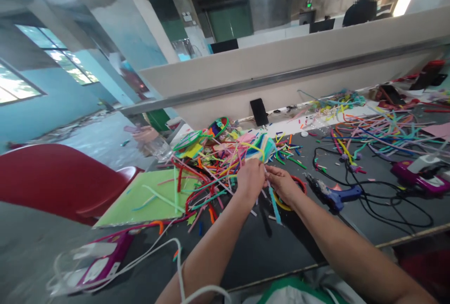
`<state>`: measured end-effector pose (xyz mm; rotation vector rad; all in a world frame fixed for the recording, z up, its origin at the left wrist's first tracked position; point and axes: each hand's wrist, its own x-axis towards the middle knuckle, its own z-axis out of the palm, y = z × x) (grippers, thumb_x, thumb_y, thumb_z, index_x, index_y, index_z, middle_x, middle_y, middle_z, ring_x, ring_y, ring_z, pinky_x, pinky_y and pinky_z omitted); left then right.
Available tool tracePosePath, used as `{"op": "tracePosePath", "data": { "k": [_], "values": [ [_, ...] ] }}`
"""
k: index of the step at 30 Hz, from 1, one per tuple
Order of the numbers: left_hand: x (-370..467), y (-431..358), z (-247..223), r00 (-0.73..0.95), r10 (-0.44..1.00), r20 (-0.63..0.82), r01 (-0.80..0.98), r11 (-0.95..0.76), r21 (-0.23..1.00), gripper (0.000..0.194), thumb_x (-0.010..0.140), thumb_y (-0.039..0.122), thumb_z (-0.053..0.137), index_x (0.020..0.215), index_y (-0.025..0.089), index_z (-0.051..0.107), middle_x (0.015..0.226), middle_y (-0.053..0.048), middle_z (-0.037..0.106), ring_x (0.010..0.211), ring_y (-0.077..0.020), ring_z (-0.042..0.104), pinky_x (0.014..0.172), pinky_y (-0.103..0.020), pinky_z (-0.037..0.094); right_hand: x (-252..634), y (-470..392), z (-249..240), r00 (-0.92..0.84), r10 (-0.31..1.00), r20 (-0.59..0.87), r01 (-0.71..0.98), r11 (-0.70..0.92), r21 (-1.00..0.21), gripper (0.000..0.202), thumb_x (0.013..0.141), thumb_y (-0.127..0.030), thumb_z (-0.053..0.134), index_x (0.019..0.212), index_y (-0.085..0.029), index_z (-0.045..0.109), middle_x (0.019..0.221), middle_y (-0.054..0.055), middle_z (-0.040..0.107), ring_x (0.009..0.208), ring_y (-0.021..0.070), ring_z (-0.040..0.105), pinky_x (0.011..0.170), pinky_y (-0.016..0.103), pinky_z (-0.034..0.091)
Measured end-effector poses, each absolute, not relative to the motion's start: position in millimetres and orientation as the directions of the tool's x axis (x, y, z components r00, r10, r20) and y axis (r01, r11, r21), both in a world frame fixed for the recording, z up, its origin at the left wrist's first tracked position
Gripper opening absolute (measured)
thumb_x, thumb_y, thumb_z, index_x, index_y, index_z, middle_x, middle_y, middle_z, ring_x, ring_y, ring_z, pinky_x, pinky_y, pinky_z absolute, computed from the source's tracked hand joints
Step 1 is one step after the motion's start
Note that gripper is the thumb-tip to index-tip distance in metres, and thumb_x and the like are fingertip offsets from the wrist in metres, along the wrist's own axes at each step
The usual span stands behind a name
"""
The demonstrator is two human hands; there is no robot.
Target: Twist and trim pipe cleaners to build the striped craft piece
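Both hands meet over the dark table, at the front of a heap of coloured pipe cleaners (225, 170). My left hand (250, 177) is closed, its fingers pinched round a piece of craft work too small to make out. Close against it, my right hand (280, 183) pinches the same spot with thumb and fingers. A light blue strip (274, 204) hangs down from between the hands. Just beyond the fingertips lies a blue, teal and white striped piece (266, 147), with a yellow pipe cleaner over it. Under my right hand, red and yellow rings (284, 204) show partly.
A blue glue gun (339, 196) with black cables lies to the right. Green sheets (140, 196) and a purple power strip (108, 259) with white cables are at left. A phone (259, 111) leans against the divider. Beyond it sits a person (360, 11).
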<state>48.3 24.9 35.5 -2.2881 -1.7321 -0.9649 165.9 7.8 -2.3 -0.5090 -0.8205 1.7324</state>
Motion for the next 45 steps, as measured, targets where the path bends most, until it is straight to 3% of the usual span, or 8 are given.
{"op": "tracePosePath", "data": {
  "k": [7, 10, 13, 18, 29, 38, 42, 45],
  "values": [
    [58.9, -9.0, 39.4, 0.134, 0.615, 0.777, 0.633, -0.656, 0.41, 0.016, 0.087, 0.029, 0.054, 0.097, 0.017, 0.059, 0.098, -0.01, 0.062, 0.101, -0.0214, 0.057, 0.085, -0.035, 0.048, 189.1, 16.6, 3.4, -0.195, 0.975, 0.11, -0.722, -0.067, -0.688, 0.033, 0.067, -0.024, 0.076, 0.098, -0.02, 0.065, 0.072, 0.0, 0.068, 0.056, 0.0088, 0.057, 0.056, 0.02, 0.045],
    [57.8, -17.6, 24.9, 0.004, 0.822, 0.569, 0.402, -0.523, 0.752, 0.021, 0.088, 0.036, 0.052, 0.083, 0.017, 0.059, 0.08, -0.005, 0.062, 0.079, -0.0171, 0.06, 0.072, -0.031, 0.05, 193.2, 16.4, 6.2, -0.141, 0.986, 0.087, -0.73, -0.045, -0.682, 0.034, 0.067, -0.023, 0.076, 0.098, -0.02, 0.063, 0.068, -0.001, 0.067, 0.054, 0.0095, 0.058, 0.053, 0.019, 0.044],
    [59.8, -17.7, 19.6, 0.014, 0.978, 0.207, -0.012, -0.207, 0.978, 0.028, 0.086, 0.039, 0.054, 0.099, 0.015, 0.059, 0.088, -0.007, 0.066, 0.08, -0.0168, 0.063, 0.07, -0.03, 0.05, 190.5, 13.0, 9.4, -0.157, 0.983, 0.096, -0.743, -0.054, -0.667, 0.034, 0.067, -0.022, 0.076, 0.097, -0.022, 0.062, 0.066, -0.002, 0.067, 0.052, 0.0095, 0.057, 0.053, 0.02, 0.045],
    [70.5, -6.9, 37.7, 0.171, 0.984, 0.041, -0.457, 0.042, 0.888, 0.019, 0.077, 0.032, 0.066, 0.08, 0.014, 0.061, 0.076, -0.002, 0.062, 0.071, -0.0117, 0.061, 0.072, -0.024, 0.048, 187.0, 12.1, 7.6, -0.199, 0.967, 0.159, -0.745, -0.043, -0.666, 0.033, 0.069, -0.021, 0.075, 0.099, -0.022, 0.061, 0.068, -0.002, 0.067, 0.052, 0.0085, 0.057, 0.054, 0.019, 0.046],
    [69.3, 20.4, 25.9, 0.363, 0.932, -0.03, -0.562, 0.244, 0.79, 0.022, 0.068, 0.03, 0.074, 0.076, 0.012, 0.062, 0.046, 0.006, 0.046, 0.038, -0.0057, 0.045, 0.041, -0.018, 0.038, 182.1, 7.8, 11.8, -0.292, 0.931, 0.221, -0.682, -0.04, -0.73, 0.019, 0.072, -0.027, 0.074, 0.088, -0.021, 0.065, 0.063, -0.002, 0.064, 0.05, 0.0093, 0.055, 0.049, 0.02, 0.046],
    [57.4, 16.6, 20.4, 0.129, 0.99, -0.054, -0.57, 0.119, 0.813, 0.026, 0.065, 0.031, 0.077, 0.059, 0.011, 0.061, 0.042, 0.005, 0.049, 0.033, -0.0047, 0.042, 0.034, -0.018, 0.032, 172.6, 11.3, -3.9, -0.378, 0.926, 0.015, -0.57, -0.22, -0.792, 0.023, 0.07, -0.027, 0.074, 0.09, -0.018, 0.069, 0.073, 0.002, 0.07, 0.054, 0.0096, 0.061, 0.057, 0.022, 0.049],
    [56.3, 22.2, 20.9, -0.012, 1.0, 0.023, -0.626, -0.025, 0.779, 0.023, 0.059, 0.025, 0.081, 0.075, 0.013, 0.071, 0.074, -0.003, 0.07, 0.063, -0.0109, 0.063, 0.061, -0.022, 0.05, 185.5, 19.0, -6.6, -0.12, 0.991, -0.065, -0.504, -0.117, -0.856, 0.022, 0.068, -0.025, 0.071, 0.088, -0.017, 0.067, 0.076, 0.003, 0.07, 0.062, 0.0137, 0.063, 0.064, 0.028, 0.051],
    [58.0, 23.2, 17.5, -0.045, 0.999, -0.003, -0.606, -0.025, 0.795, 0.024, 0.057, 0.026, 0.083, 0.074, 0.013, 0.072, 0.075, -0.004, 0.071, 0.068, -0.0121, 0.063, 0.07, -0.025, 0.05, 193.1, 20.6, -4.3, 0.158, 0.982, 0.104, -0.462, 0.166, -0.871, 0.034, 0.067, -0.021, 0.068, 0.1, -0.023, 0.062, 0.095, 0.002, 0.07, 0.08, 0.0152, 0.064, 0.073, 0.029, 0.05]
  ]
}}
